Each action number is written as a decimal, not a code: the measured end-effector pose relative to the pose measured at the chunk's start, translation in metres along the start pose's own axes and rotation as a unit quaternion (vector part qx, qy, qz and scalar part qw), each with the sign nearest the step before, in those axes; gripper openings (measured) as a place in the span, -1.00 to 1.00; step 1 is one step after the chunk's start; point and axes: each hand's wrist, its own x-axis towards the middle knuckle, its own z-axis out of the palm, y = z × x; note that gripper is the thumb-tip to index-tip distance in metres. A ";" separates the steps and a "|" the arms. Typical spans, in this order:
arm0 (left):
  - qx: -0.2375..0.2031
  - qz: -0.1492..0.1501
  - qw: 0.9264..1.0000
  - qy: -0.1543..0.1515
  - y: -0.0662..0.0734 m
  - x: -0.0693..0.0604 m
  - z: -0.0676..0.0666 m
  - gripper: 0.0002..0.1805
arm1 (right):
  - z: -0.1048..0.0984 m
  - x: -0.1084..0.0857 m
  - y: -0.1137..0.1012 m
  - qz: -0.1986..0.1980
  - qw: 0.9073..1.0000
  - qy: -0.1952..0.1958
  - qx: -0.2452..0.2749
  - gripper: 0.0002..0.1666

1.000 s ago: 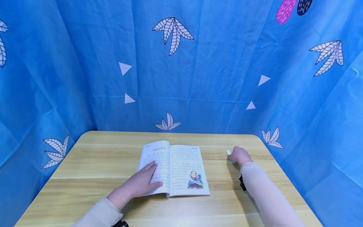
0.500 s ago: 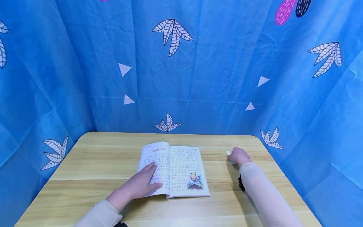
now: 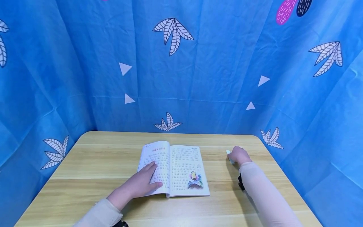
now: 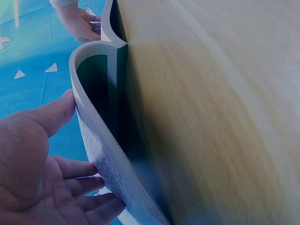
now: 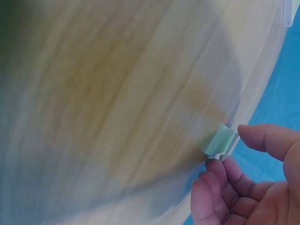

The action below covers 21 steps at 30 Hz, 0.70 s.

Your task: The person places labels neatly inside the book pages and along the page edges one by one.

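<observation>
An open book lies on the wooden table, its right page printed with text and a cartoon bee. My left hand rests on the lower part of the left page, fingers straight and thumb spread toward the spine. In the left wrist view, the fingertips touch the page and the left half of the book arches up. To the right of the book, my right hand pinches a small pale green strip between thumb and curled fingers. One end of the strip shows past the hand in the head view; the rest is hidden.
A blue curtain with leaf and triangle prints hangs behind the table and along both sides. Bare tabletop lies between the book and my right arm. A dark strap shows at the right wrist.
</observation>
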 end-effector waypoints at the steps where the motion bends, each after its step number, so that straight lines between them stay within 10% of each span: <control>1: 0.000 -0.001 1.000 0.000 0.000 0.000 0.000 -0.05 | 0.000 0.000 0.000 0.000 1.000 0.000 0.000 -0.69; 21: 0.000 0.004 1.000 0.002 -0.002 0.001 0.001 -0.06 | 0.005 0.005 0.006 -0.010 0.999 0.036 0.037 -0.67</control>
